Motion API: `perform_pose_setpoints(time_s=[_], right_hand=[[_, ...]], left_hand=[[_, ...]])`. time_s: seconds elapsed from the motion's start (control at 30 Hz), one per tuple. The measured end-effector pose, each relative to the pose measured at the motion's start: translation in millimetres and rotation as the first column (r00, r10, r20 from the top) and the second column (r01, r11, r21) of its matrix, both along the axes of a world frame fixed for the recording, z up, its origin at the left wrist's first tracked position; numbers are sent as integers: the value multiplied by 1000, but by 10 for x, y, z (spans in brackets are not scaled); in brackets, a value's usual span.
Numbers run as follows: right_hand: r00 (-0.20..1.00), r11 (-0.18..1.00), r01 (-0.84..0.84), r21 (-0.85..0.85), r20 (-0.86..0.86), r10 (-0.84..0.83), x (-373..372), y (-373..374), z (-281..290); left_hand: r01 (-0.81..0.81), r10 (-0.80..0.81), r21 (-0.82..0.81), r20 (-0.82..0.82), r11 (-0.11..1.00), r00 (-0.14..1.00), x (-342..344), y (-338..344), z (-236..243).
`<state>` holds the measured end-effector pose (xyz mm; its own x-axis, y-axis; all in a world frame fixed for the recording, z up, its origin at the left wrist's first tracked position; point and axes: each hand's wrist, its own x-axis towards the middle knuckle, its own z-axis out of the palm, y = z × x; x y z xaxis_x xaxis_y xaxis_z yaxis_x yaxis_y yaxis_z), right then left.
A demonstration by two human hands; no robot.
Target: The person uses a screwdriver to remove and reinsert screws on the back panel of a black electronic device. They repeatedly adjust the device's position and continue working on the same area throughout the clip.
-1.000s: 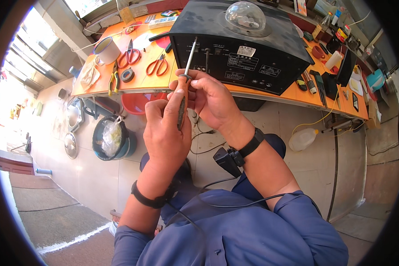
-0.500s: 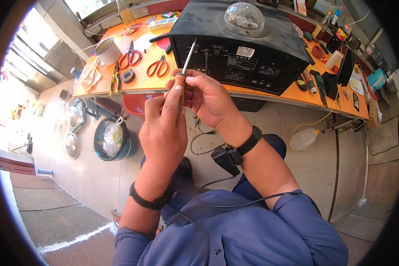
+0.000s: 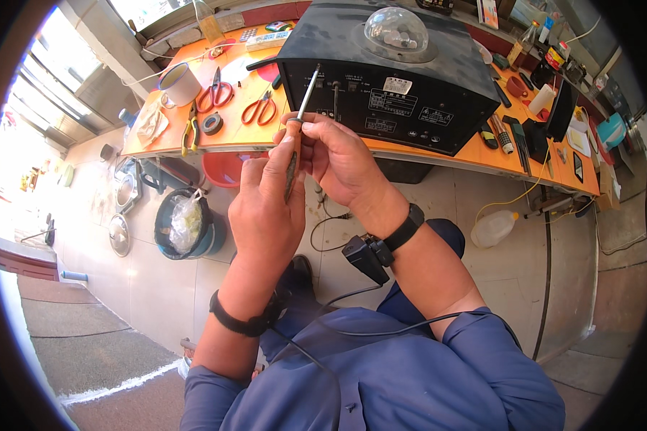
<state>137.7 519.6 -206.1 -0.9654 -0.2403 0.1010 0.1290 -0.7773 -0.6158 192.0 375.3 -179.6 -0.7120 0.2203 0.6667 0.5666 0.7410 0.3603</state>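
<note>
An orange-handled screwdriver (image 3: 291, 154) is clasped in both hands, its steel shaft pointing away from me toward the back panel of a black box-shaped device (image 3: 438, 93). Whether its tip touches the panel I cannot tell. My left hand (image 3: 266, 208) is closed on the handle with the thumb laid along it. My right hand (image 3: 345, 165) grips near the handle's top, fingers curled. A clear dome (image 3: 395, 32) sits on the device, and a short black cable hangs from its panel.
The orange workbench (image 3: 151, 147) holds red scissors (image 3: 259, 111), pliers (image 3: 190, 129), black tape (image 3: 212, 123), a mug (image 3: 180, 85) and several tools. Below are a red basin (image 3: 223, 169) and a lined bucket (image 3: 187, 237). A plastic jug (image 3: 492, 228) lies on the floor at right.
Since a second ago, both hands and the screwdriver handle have shifted very slightly up and left. The grip stays on the handle, and the device stays where it was.
</note>
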Motion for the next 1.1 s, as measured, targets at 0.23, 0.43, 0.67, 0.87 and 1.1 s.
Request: perform_pose_setpoints(time_s=[0.23, 0.43, 0.67, 0.87, 1.1], right_hand=[[1000, 1000, 6, 15, 9, -6, 16, -5, 26], [1000, 1000, 16, 25, -2, -16, 13, -10, 14], [999, 999, 47, 22, -13, -47, 3, -42, 9], [1000, 1000, 10, -13, -20, -10, 27, -39, 29], [802, 557, 574, 599, -549, -237, 134, 840, 388]], left_hand=[[22, -22, 17, -10, 1000, 1000, -20, -1, 8], [39, -43, 89, 42, 995, 998, -3, 12, 60], [69, -82, 168, 73, 983, 994, -12, -3, 80], [-13, 12, -91, -8, 996, 1000, -33, -51, 90], [15, -15, -35, 5, 999, 1000, -57, -19, 155]])
